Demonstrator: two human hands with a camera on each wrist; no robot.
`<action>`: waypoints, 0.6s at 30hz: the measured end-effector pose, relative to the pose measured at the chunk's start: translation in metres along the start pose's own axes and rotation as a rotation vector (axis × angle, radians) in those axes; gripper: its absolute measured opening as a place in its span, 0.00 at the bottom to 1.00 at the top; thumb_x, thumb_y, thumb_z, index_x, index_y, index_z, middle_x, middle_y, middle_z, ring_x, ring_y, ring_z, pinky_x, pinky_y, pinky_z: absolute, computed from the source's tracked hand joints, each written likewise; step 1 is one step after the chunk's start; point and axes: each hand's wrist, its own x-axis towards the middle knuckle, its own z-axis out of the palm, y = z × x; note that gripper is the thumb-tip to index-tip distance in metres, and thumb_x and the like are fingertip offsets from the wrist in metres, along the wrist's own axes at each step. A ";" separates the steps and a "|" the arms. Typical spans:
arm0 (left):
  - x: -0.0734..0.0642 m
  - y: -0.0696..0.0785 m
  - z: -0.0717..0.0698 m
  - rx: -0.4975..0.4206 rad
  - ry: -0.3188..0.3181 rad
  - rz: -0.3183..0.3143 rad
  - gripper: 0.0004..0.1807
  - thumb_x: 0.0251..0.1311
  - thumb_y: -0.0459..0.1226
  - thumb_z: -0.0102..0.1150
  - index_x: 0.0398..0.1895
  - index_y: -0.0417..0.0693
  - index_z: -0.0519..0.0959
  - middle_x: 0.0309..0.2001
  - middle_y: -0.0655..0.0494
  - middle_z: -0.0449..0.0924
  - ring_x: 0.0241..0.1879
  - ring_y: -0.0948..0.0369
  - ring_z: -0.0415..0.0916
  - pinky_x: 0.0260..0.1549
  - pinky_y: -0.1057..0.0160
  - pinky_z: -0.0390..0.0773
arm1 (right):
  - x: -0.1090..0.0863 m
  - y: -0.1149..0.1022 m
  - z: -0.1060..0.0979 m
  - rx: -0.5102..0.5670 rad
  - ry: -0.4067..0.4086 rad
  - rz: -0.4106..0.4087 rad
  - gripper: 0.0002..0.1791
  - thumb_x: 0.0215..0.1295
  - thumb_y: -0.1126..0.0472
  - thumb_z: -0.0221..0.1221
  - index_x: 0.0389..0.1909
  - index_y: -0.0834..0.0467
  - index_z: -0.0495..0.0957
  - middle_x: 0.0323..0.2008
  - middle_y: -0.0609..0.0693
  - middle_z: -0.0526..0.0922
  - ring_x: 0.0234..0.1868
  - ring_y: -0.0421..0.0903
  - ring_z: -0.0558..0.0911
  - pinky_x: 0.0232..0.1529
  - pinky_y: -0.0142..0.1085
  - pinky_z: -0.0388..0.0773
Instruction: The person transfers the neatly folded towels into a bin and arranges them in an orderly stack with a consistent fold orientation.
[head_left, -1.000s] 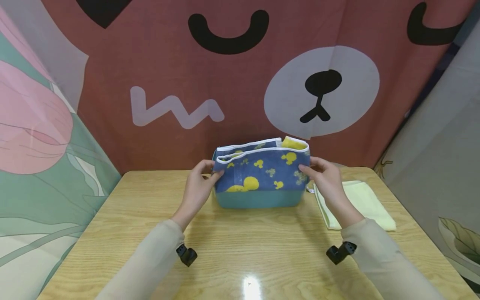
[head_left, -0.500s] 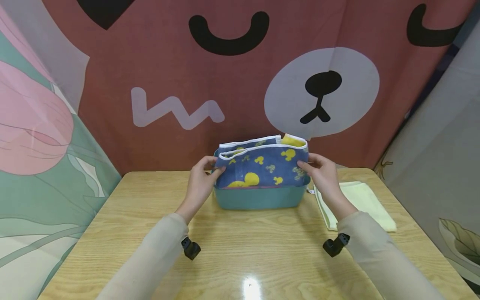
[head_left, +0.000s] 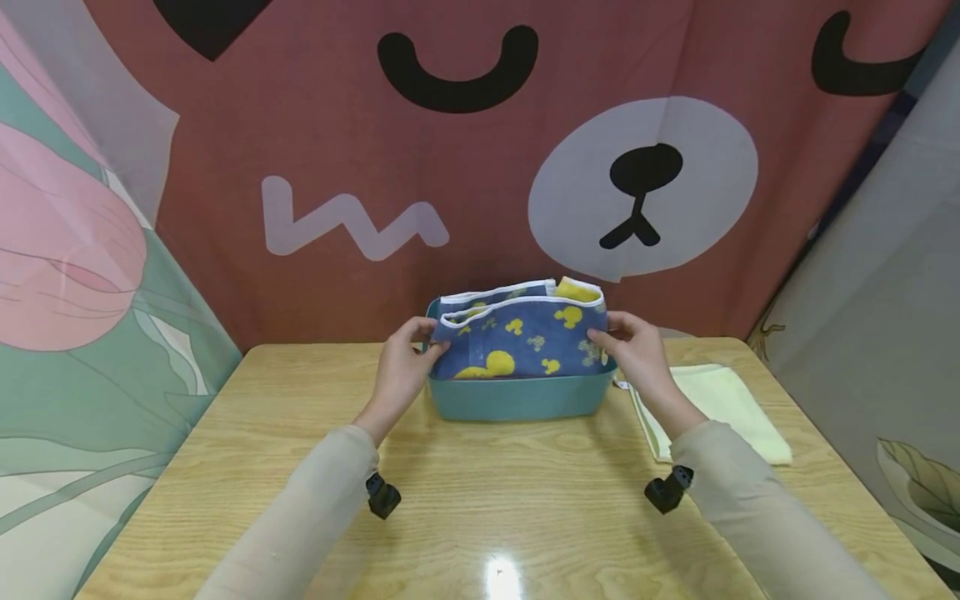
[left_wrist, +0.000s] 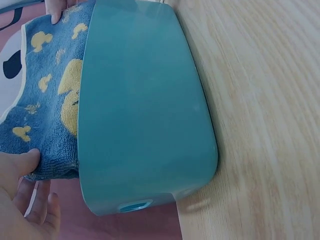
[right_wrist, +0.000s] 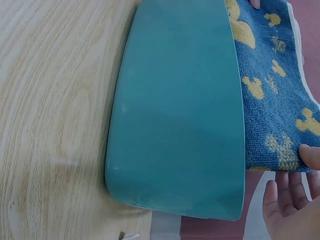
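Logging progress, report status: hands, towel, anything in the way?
Left hand and right hand pinching blue towel at either end. Lower part inside teal bin, top sticking out. Nothing visibly blocking; pale yellow cloth right of bin.

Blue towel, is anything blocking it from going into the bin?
Nothing visible: the blue towel reaches below the front rim of the bin, the left hand and right hand pinching its ends. The bin's floor is hidden.
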 end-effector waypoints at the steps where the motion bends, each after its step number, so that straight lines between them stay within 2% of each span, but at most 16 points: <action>1: 0.000 0.000 0.000 0.007 -0.004 0.003 0.14 0.59 0.31 0.68 0.48 0.41 0.80 0.42 0.49 0.83 0.44 0.54 0.78 0.40 0.58 0.75 | 0.000 0.000 0.000 -0.002 -0.004 -0.001 0.20 0.68 0.59 0.63 0.56 0.64 0.77 0.45 0.57 0.80 0.39 0.45 0.77 0.44 0.46 0.77; 5: 0.000 0.000 0.001 0.028 -0.012 0.009 0.13 0.60 0.31 0.68 0.48 0.42 0.80 0.43 0.50 0.83 0.44 0.54 0.78 0.40 0.57 0.75 | 0.002 0.001 0.001 -0.027 0.003 -0.018 0.19 0.68 0.59 0.62 0.56 0.64 0.77 0.46 0.58 0.81 0.40 0.46 0.77 0.43 0.48 0.77; 12: 0.004 -0.002 0.005 0.054 -0.008 0.017 0.12 0.59 0.30 0.68 0.46 0.41 0.80 0.42 0.49 0.82 0.43 0.54 0.78 0.39 0.56 0.76 | 0.009 0.004 0.004 -0.073 0.029 -0.023 0.18 0.68 0.60 0.63 0.55 0.63 0.78 0.47 0.59 0.81 0.41 0.47 0.78 0.35 0.36 0.75; 18: 0.004 -0.005 0.008 0.084 -0.016 -0.004 0.14 0.59 0.31 0.68 0.48 0.41 0.79 0.42 0.48 0.82 0.44 0.53 0.78 0.40 0.55 0.76 | 0.010 0.008 0.007 -0.082 0.032 -0.033 0.19 0.67 0.61 0.63 0.56 0.65 0.78 0.47 0.60 0.81 0.43 0.48 0.77 0.34 0.33 0.74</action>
